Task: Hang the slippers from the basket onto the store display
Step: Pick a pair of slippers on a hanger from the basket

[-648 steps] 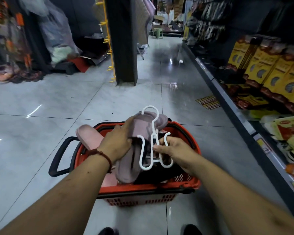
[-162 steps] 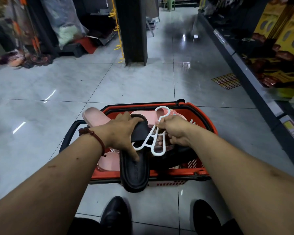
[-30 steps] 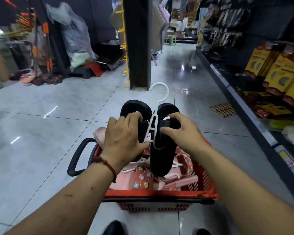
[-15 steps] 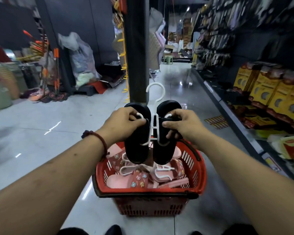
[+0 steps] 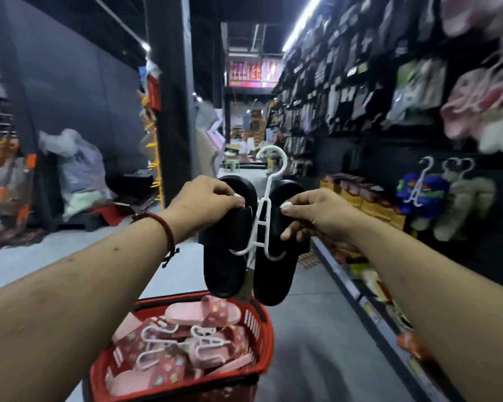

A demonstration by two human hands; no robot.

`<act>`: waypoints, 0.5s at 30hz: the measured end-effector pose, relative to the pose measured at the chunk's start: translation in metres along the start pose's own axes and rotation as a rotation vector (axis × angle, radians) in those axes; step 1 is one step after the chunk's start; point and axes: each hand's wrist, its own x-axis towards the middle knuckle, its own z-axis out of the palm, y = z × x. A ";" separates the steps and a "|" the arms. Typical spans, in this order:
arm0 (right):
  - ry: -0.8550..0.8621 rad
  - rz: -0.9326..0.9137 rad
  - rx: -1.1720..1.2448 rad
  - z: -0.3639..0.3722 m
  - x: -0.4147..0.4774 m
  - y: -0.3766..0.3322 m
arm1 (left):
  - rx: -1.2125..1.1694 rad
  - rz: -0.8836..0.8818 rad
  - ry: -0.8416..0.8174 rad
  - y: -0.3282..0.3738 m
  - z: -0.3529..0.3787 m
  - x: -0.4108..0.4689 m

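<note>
A pair of black slippers (image 5: 224, 265) hangs on a white plastic hanger (image 5: 266, 198), held up in front of me above the basket. My left hand (image 5: 206, 204) grips the left slipper at its strap. My right hand (image 5: 311, 216) grips the right slipper, thumb pressed beside the hanger's end. The hanger's hook points up and is free. Below stands the red basket (image 5: 262, 343) with several pink slippers (image 5: 204, 310) on white hangers. The dark store display (image 5: 389, 158) rises on the right, with blue slippers (image 5: 418, 192) and grey slippers (image 5: 465, 204) hanging from it.
A black pillar (image 5: 172, 117) with yellow hooks stands ahead on the left. Packaged goods cover the display wall on the right, with yellow boxes (image 5: 357, 192) on its low shelf. Pink slippers (image 5: 474, 103) hang high at the right. Plastic bags (image 5: 76, 175) lie on the left.
Both hands have raised the black slippers on their hanger higher above the basket. My view has tilted up and turned a little toward the display on the right.
</note>
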 end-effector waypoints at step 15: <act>0.638 0.132 -0.512 -0.179 -0.136 -0.060 | -0.207 0.456 -0.294 0.188 0.117 0.037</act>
